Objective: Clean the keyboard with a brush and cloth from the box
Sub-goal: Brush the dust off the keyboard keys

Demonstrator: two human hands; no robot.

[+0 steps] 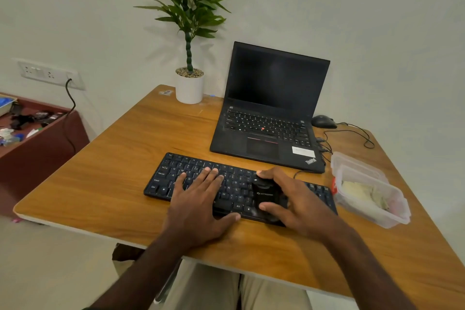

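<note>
We've got our left hand [201,199] spread flat on the black keyboard [234,189] mid-worktop [105,184], while our right hand [292,199] grips a black brush [264,194] over its keys. The laptop [269,111] behind reads "ThinkPad", and a cloth [362,195] sits in the clear box [370,189] to the right.

A laptop [270,111] is set open on the table [105,171], beside a potted plant [189,58]. A mouse [323,121] is seen behind.

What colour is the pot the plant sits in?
White, a plain round pot with pebbles on top, seen clearly in the head view.
</note>
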